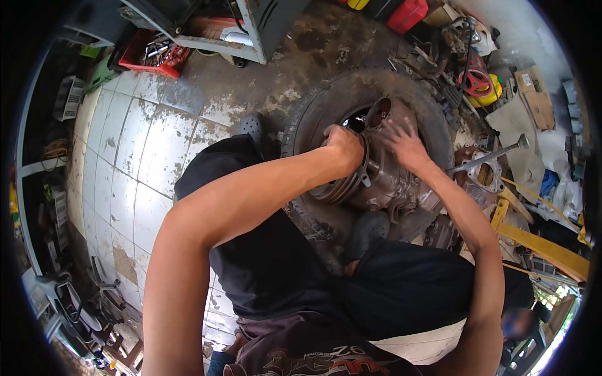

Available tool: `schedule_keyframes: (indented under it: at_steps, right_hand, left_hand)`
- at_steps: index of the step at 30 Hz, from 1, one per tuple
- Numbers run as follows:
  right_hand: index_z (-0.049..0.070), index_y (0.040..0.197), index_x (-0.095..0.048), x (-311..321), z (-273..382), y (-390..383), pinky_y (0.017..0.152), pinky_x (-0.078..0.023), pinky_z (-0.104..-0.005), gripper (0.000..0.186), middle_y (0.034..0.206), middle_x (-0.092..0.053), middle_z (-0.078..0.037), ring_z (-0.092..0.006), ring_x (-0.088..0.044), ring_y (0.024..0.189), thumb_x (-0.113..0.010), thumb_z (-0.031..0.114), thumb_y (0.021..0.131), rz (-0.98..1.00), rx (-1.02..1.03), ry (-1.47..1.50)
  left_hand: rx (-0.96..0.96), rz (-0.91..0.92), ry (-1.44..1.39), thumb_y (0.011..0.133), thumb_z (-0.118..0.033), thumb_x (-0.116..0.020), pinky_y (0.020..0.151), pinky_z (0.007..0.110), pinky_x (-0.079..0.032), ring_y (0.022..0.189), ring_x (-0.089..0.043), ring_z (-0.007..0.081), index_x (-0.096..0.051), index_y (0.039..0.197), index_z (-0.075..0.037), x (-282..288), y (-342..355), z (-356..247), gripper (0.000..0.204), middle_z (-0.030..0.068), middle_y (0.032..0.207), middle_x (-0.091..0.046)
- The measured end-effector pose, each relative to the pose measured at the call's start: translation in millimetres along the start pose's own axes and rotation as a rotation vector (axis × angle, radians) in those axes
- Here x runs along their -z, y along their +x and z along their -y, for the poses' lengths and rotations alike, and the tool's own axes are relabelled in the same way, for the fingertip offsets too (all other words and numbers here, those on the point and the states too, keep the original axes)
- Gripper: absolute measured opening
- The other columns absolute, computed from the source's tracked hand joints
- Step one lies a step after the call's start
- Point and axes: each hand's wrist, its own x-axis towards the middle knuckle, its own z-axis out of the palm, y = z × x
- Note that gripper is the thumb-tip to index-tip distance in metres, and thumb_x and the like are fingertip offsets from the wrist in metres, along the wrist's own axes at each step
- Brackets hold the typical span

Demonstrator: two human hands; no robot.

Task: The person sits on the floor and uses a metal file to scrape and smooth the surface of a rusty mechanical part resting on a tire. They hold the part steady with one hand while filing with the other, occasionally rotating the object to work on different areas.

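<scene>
Fingers (393,132) perhaps beside open housing rim (389,106)

A red crate (157,68) is lying far to the left of the fingers (391,130) and beyond them, holding metal tools (158,52). A grey metal cabinet (271,32) is standing nearer, beyond the fingers and to their left. A red container (407,15) is sitting well beyond them. To their right, a cardboard box (536,108) is leaning by the wall, and a yellow metal frame (544,249) is standing closer to the wearer. Worn white tiles (150,153) are covering the floor to their left.
</scene>
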Motion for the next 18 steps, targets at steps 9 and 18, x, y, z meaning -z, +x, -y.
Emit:
schedule_keyframes:
  at_steps: [9, 18]
  right_hand:
    - [0.024, 0.138, -0.055, 8.5, -7.0, -3.8, 0.119, -0.014, -0.0572, 0.062, 0.151, -0.042, -0.001, -0.0263, -0.026, 0.146, -0.054, 0.008, 0.078, 0.012, -0.022, 0.096]
    - [0.025, 0.143, -0.048, 14.9, -11.6, -5.6, 0.120, -0.009, -0.0569, 0.064, 0.152, -0.041, 0.002, -0.0280, -0.024, 0.147, -0.053, 0.007, 0.082, 0.065, -0.051, 0.104]
  left_hand:
    - [-0.012, 0.044, -0.002, 0.084, -0.024, -0.068, 0.081, 0.043, -0.049, 0.104, -0.067, 0.0263, -0.071, 0.111, -0.010, -1.5, 10.8, 2.1, 0.031, 0.0088, 0.117, -0.069]
    - [0.004, 0.041, 0.006, 0.083, -0.023, -0.067, 0.079, 0.038, -0.050, 0.105, -0.067, 0.0255, -0.072, 0.109, -0.011, 0.7, 1.1, -1.0, 0.028, 0.0085, 0.113, -0.070]
